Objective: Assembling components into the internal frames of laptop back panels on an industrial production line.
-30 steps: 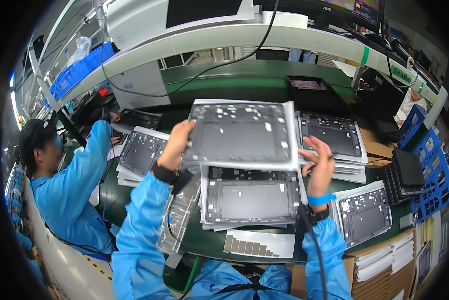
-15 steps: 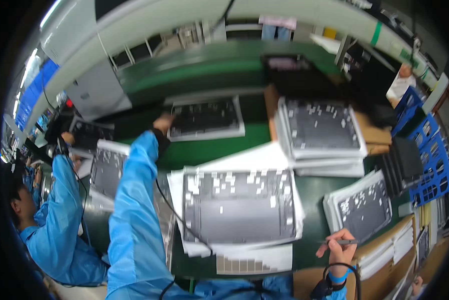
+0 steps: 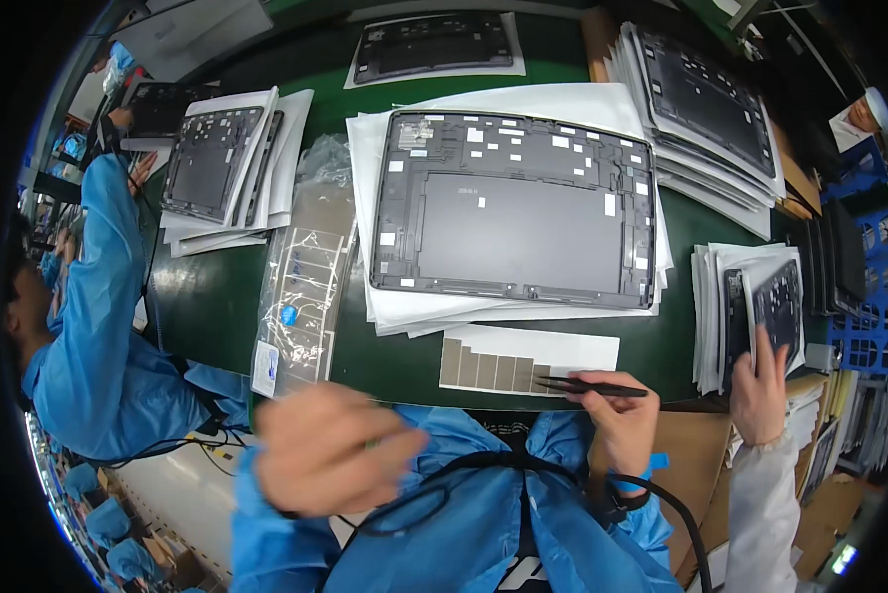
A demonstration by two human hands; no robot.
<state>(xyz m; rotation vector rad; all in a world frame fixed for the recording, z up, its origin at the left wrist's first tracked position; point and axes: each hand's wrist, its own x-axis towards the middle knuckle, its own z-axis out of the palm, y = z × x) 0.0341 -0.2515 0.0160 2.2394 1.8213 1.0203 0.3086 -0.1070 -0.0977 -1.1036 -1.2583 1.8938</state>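
In my right hand point(image 3: 622, 420) is a pair of dark tweezers point(image 3: 617, 389), pinched between thumb and fingers. Their tips lie over a white backing sheet point(image 3: 587, 354) with grey-brown adhesive strips point(image 3: 488, 368), at the table's front edge. Whether the tips grip a strip cannot be made out. My left hand point(image 3: 335, 450) hovers near my body, just in front of the table edge, its fingers smeared by motion. Beyond the sheet, a dark grey tablet-like housing point(image 3: 523, 237) with small white patches rests on white paper sheets point(image 3: 365, 178).
A clear plastic bag of strips point(image 3: 305, 296) lies left of the housing. Stacked housings stand left point(image 3: 207, 163), far right point(image 3: 706, 104) and right point(image 3: 780, 306), another at the back point(image 3: 434, 49). A co-worker's hand point(image 3: 758, 390) touches the right stack; another person point(image 3: 108, 326) works at left.
My left arm has drawn back from the housing at the far side to near my body. The tweezers have moved left onto the strip sheet. A co-worker's hand has reached the right stack.
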